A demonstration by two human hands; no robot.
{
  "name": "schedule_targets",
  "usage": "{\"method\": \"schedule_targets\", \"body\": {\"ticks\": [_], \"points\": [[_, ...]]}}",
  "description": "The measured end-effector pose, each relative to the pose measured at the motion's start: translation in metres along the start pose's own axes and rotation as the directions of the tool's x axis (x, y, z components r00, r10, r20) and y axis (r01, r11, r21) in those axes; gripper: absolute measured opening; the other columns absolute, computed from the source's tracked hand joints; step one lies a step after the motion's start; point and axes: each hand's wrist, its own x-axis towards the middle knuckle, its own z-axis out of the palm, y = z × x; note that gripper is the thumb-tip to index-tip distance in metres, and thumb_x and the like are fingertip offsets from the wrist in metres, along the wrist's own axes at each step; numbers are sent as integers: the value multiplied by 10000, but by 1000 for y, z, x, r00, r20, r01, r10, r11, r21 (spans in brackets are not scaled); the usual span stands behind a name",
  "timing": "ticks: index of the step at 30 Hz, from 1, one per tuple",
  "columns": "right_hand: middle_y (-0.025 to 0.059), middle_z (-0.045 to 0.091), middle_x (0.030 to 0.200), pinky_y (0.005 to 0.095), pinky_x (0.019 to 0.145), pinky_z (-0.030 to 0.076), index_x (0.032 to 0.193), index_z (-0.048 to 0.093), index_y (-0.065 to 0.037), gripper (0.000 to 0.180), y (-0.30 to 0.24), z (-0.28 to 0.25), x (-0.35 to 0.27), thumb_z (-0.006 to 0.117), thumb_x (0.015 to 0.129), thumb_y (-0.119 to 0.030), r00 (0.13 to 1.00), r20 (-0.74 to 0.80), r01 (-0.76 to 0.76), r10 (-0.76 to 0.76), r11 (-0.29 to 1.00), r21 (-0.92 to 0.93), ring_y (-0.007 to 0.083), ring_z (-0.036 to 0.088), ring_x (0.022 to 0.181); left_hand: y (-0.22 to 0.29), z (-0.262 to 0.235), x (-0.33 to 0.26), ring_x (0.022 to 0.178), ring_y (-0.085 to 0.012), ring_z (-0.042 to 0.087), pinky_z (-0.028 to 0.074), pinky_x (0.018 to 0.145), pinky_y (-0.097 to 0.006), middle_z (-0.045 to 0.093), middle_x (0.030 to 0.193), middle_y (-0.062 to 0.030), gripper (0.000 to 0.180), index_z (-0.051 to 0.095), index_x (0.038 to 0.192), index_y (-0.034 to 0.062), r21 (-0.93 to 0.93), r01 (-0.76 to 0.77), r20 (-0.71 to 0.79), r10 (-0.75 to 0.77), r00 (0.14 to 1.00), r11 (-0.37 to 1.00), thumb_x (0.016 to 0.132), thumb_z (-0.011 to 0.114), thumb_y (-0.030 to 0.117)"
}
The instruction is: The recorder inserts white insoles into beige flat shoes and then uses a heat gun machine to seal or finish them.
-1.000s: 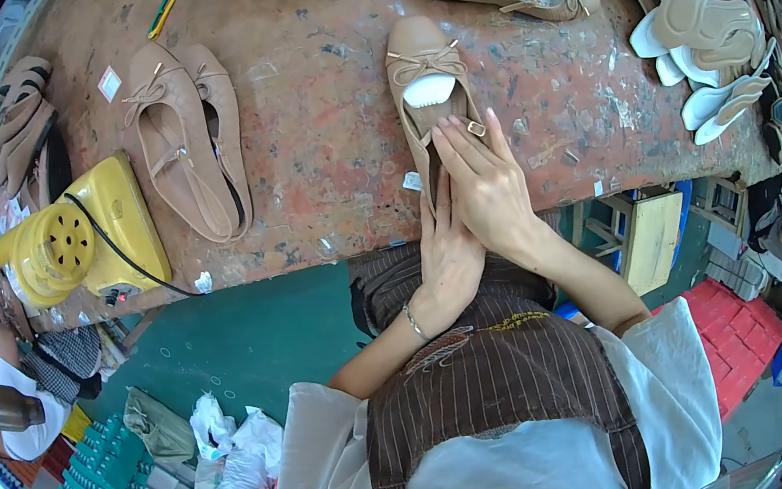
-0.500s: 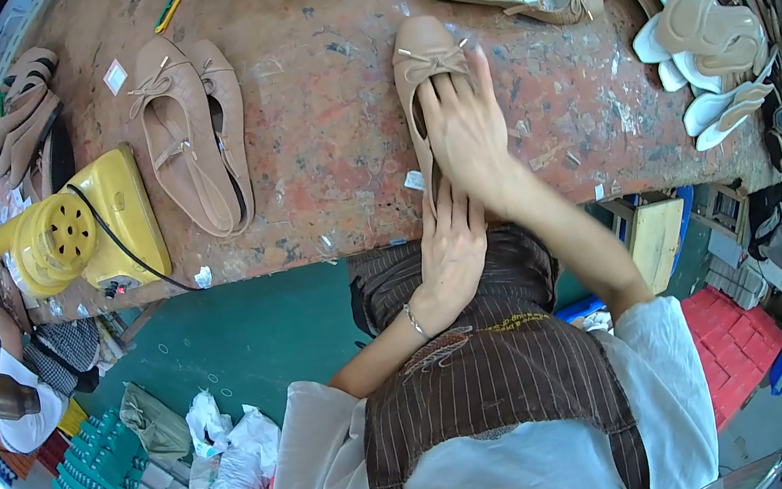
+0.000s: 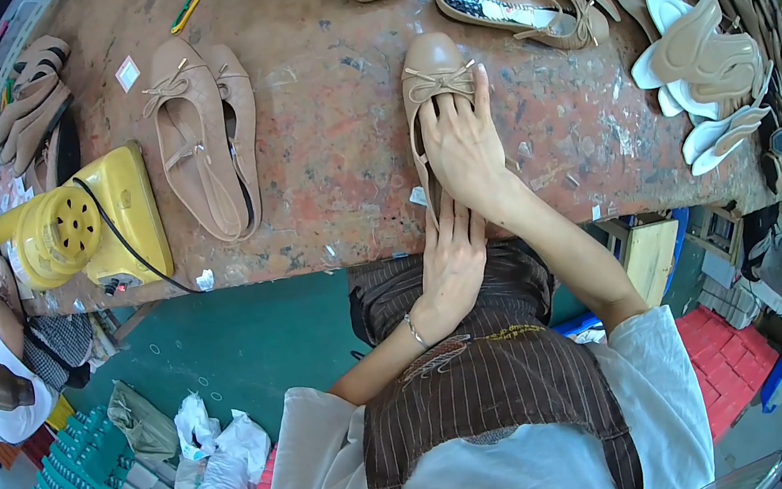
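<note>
A beige flat shoe with a smooth toe and thin bow (image 3: pixel 431 51) lies near the front edge of the worn reddish-brown bench (image 3: pixel 328 163). The right hand (image 3: pixel 466 154) is extended, fingertips inside the shoe; the left hand (image 3: pixel 455 260) is at the heel, its grip I cannot tell.

1 fisheye (head-worn) looks down over the table (image 3: pixel 327 153).
</note>
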Motion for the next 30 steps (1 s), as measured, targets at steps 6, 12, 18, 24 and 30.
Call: {"method": "schedule_targets", "body": {"ticks": [6, 12, 18, 24, 30], "points": [[158, 654, 746, 625, 1188, 65, 900, 688, 25, 235, 1, 4, 14, 504, 849, -111, 943, 332, -5, -12, 999, 51, 310, 680, 782, 1, -8, -1, 1431, -378, 319, 289, 1157, -510, 404, 1468, -274, 561, 417, 1409, -93, 5, -33, -66, 33, 997, 999, 894, 479, 120], [168, 673, 824, 611, 1189, 116, 895, 691, 21, 182, 5, -15, 17, 568, 779, -45, 911, 412, -71, 5, 987, 145, 308, 677, 917, -19, -39, -3, 1381, -386, 400, 335, 1132, -516, 492, 1403, -250, 621, 529, 1326, -56, -113, -87, -133, 72, 989, 990, 789, 749, 163], [226, 664, 1103, 562, 1068, 374, 1238, 582, -34, 471, 5, -70, -50, 655, 774, -72, 934, -120, -276, 336, 894, 352, 357, 619, 1123, -122, -141, -15, 1235, -368, 488, 384, 1054, -445, 548, 1265, -221, 402, 609, 1224, -29, -172, 441, -820, -376, 431, 881, 885, 702, 165], [223, 674, 822, 416, 629, 514, 1106, 578, 50, 271, 6, -44, -74, 638, 876, -81, 795, 387, -587, 468, 431, 685, 427, 633, 669, -240, -117, -26, 937, -244, 632, 511, 831, -363, 646, 1120, -133, 492, 521, 1280, -33, -769, 338, -189, -699, 690, 542, 872, 727, 150], [146, 570, 670, 275, 544, 426, 1041, 559, 4, 152, -35, -88, 11, 622, 915, -54, 865, 91, -263, 494, 292, 920, 76, 426, 621, -176, -93, -13, 904, -188, 627, 521, 790, -310, 622, 1041, -125, 531, 411, 1254, 5, -849, 158, -330, -740, 586, 504, 826, 726, -7]]}}
